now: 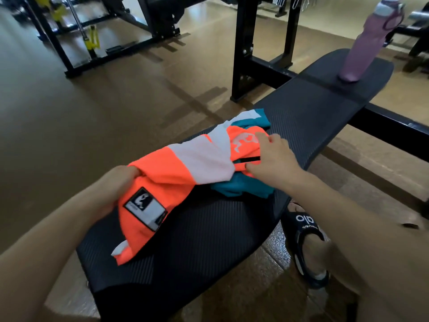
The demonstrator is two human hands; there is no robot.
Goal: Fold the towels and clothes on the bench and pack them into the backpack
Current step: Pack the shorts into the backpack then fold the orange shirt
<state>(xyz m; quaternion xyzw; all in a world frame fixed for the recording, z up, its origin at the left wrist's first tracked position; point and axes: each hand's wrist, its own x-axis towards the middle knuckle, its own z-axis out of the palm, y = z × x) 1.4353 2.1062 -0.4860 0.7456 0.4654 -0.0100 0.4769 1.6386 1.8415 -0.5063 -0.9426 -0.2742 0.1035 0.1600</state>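
An orange, white and teal garment (pixel 185 166) lies crumpled across the middle of the black padded bench (pixel 209 240). My left hand (pixel 116 184) grips its orange end at the bench's left edge, near a black and white label. My right hand (pixel 274 156) rests on the garment's right part, fingers spread over the orange cloth with a pale logo, thumb against a teal fold. No backpack or towel is in view.
A pink water bottle (pixel 364 43) stands upright at the bench's far end. A black rack frame (pixel 262 54) rises behind the bench. My foot in a dark sandal (pixel 306 240) is on the floor to the bench's right. Gym machines stand at the far left.
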